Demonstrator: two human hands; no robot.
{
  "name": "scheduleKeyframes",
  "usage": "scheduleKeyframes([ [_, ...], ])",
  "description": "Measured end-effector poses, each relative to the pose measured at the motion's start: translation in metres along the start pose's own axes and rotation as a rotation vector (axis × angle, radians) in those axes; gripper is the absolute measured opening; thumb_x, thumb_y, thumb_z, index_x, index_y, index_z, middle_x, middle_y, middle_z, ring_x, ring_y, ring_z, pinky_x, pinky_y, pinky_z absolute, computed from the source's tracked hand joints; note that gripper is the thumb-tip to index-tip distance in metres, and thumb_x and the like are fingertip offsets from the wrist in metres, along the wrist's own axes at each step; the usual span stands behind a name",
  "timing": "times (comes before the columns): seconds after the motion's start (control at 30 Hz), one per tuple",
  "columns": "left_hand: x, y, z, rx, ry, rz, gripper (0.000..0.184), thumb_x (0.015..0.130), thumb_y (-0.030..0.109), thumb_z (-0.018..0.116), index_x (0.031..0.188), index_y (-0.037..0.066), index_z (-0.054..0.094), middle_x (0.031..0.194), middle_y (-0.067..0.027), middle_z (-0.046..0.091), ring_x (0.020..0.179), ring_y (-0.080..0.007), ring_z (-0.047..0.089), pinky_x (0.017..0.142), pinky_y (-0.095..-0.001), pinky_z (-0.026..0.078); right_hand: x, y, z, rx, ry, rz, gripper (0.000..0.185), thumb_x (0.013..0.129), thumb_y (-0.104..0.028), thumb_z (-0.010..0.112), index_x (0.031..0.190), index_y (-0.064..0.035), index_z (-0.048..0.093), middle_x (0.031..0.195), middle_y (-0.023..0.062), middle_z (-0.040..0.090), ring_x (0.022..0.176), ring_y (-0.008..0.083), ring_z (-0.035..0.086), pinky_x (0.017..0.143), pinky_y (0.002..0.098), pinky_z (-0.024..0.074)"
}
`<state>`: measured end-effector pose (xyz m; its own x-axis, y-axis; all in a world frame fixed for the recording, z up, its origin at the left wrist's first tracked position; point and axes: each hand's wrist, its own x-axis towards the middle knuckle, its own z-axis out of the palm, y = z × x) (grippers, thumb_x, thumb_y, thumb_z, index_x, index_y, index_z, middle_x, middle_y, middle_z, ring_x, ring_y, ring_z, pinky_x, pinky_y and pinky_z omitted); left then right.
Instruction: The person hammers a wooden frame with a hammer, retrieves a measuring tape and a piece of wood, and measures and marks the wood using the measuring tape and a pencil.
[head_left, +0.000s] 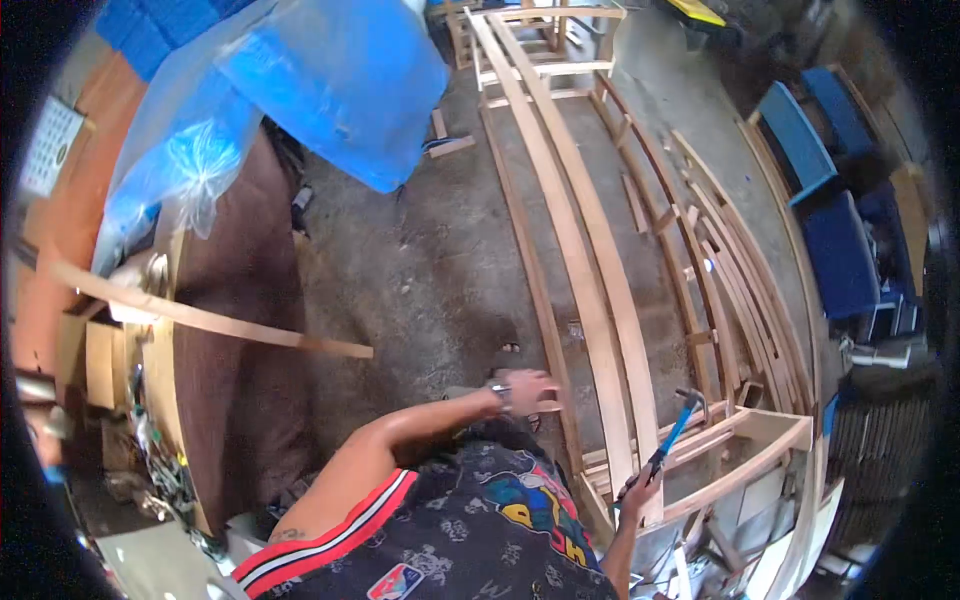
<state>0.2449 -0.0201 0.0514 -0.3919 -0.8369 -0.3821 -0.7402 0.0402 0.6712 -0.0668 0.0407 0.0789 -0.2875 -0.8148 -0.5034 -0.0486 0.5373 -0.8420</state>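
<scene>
My right hand (640,492) is wrapped around the black grip of a claw hammer (683,424). The hammer's blue shaft points up and away, with its metal head over the near end of a long wooden frame (770,462). Two long pale planks (570,215) run side by side along the frame, close to my right hand. My left hand (530,391), a watch on its wrist, hovers beside the frame's left rail (540,310). Motion blur smears its fingers, so whether they hold anything cannot be made out.
More wooden strips (745,290) lie to the right of the frame. Blue padded pieces (840,255) stand farther right. On the left are a brown-covered bench (235,330), a jutting wooden strip (220,322) and blue plastic-wrapped bundles (340,90). Wood scraps (450,146) lie on the concrete floor.
</scene>
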Motion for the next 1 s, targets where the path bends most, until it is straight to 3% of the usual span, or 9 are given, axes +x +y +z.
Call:
scheduleKeyframes([
  [0.23, -0.119, -0.196, 0.027, -0.491, 0.095, -0.556, 0.075, 0.074, 0.060, 0.038, 0.114, -0.003, 0.042, 0.115, -0.0223, 0.044, 0.105, -0.0335, 0.044, 0.089, -0.0366, 0.033, 0.018, -0.070, 0.155, -0.340, -0.033, -0.239, 0.031, 0.081, -0.023, 0.051, 0.103, -0.0030, 0.043, 0.053, 0.0004, 0.042, 0.040, 0.0071, 0.039, 0.034, 0.0209, 0.0309],
  [0.37, -0.217, -0.379, -0.007, -0.738, 0.229, -0.773, 0.076, 0.074, 0.061, 0.037, 0.112, -0.004, 0.043, 0.115, -0.0242, 0.043, 0.106, -0.0338, 0.043, 0.091, -0.0363, 0.031, -0.007, -0.063, 0.356, -0.438, -0.064, -0.335, 0.031, 0.080, -0.023, 0.052, 0.104, -0.0031, 0.045, 0.055, 0.0015, 0.045, 0.043, 0.0080, 0.041, 0.036, 0.0223, 0.0323],
  [0.47, -0.238, -0.437, -0.073, -0.718, 0.620, -1.068, 0.067, 0.078, 0.053, 0.043, 0.115, -0.002, 0.040, 0.107, -0.0214, 0.049, 0.094, -0.0298, 0.051, 0.081, -0.0363, 0.040, 0.034, -0.072, 0.462, -0.566, -0.015, -0.525, 0.033, 0.080, -0.024, 0.053, 0.104, -0.0036, 0.046, 0.056, 0.0025, 0.046, 0.044, 0.0096, 0.043, 0.037, 0.0243, 0.0335],
  [0.53, -0.274, -0.516, -0.139, -0.909, 0.648, -1.062, 0.065, 0.078, 0.051, 0.044, 0.119, 0.001, 0.035, 0.105, -0.0198, 0.050, 0.092, -0.0291, 0.052, 0.078, -0.0380, 0.041, 0.031, -0.089, 0.571, -0.853, 0.097, -0.812, 0.034, 0.079, -0.024, 0.054, 0.105, -0.0032, 0.046, 0.059, 0.0037, 0.049, 0.046, 0.0116, 0.046, 0.041, 0.0267, 0.0363],
  [0.6, -0.277, -0.548, -0.183, -1.296, 0.726, -1.021, 0.066, 0.079, 0.047, 0.047, 0.127, 0.008, 0.025, 0.099, -0.0165, 0.052, 0.087, -0.0277, 0.052, 0.073, -0.0414, 0.043, 0.025, -0.143, 0.640, -0.709, -0.020, -0.524, 0.037, 0.078, -0.023, 0.055, 0.107, -0.0028, 0.045, 0.065, 0.0078, 0.053, 0.052, 0.0152, 0.049, 0.048, 0.0307, 0.0406],
  [0.7, -0.269, -0.558, -0.216, -1.221, 0.548, -1.113, 0.064, 0.077, 0.039, 0.054, 0.128, 0.014, 0.025, 0.100, -0.0136, 0.048, 0.077, -0.0229, 0.053, 0.057, -0.0379, 0.046, 0.046, -0.198, 0.659, -0.649, -0.022, -0.420, 0.042, 0.076, -0.027, 0.056, 0.111, -0.0064, 0.043, 0.087, 0.0151, 0.059, 0.076, 0.0236, 0.058, 0.066, 0.0355, 0.0439],
  [0.8, -0.266, -0.644, -0.171, -1.743, 0.706, -0.898, 0.049, 0.080, 0.032, 0.051, 0.115, -0.001, 0.041, 0.090, -0.0141, 0.054, 0.078, -0.0220, 0.055, 0.063, -0.0329, 0.047, 0.073, -0.236, 0.663, -0.579, 0.024, -0.401, 0.049, 0.074, -0.027, 0.058, 0.115, -0.0088, 0.039, 0.087, 0.0160, 0.059, 0.080, 0.0264, 0.058, 0.069, 0.0343, 0.0438],
  [0.9, -0.234, -0.673, -0.184, -0.897, 0.793, -1.146, 0.041, 0.081, 0.029, 0.048, 0.113, 0.003, 0.045, 0.100, -0.0186, 0.053, 0.094, -0.0295, 0.051, 0.079, -0.0363, 0.043, 0.107, -0.278, 0.663, -0.606, 0.060, -0.285, 0.053, 0.070, -0.028, 0.062, 0.113, -0.0053, 0.042, 0.088, 0.0167, 0.056, 0.076, 0.0233, 0.056, 0.066, 0.0334, 0.0432],
  [1.0, -0.205, -0.699, -0.259, -0.733, 0.589, -1.228, 0.043, 0.082, 0.032, 0.046, 0.115, 0.005, 0.044, 0.109, -0.0223, 0.048, 0.105, -0.0343, 0.043, 0.089, -0.0375, 0.034, 0.178, -0.292, 0.702, -0.692, 0.165, -0.403, 0.050, 0.070, -0.027, 0.061, 0.111, -0.0046, 0.044, 0.093, 0.0180, 0.055, 0.083, 0.0269, 0.055, 0.071, 0.0347, 0.0424],
])
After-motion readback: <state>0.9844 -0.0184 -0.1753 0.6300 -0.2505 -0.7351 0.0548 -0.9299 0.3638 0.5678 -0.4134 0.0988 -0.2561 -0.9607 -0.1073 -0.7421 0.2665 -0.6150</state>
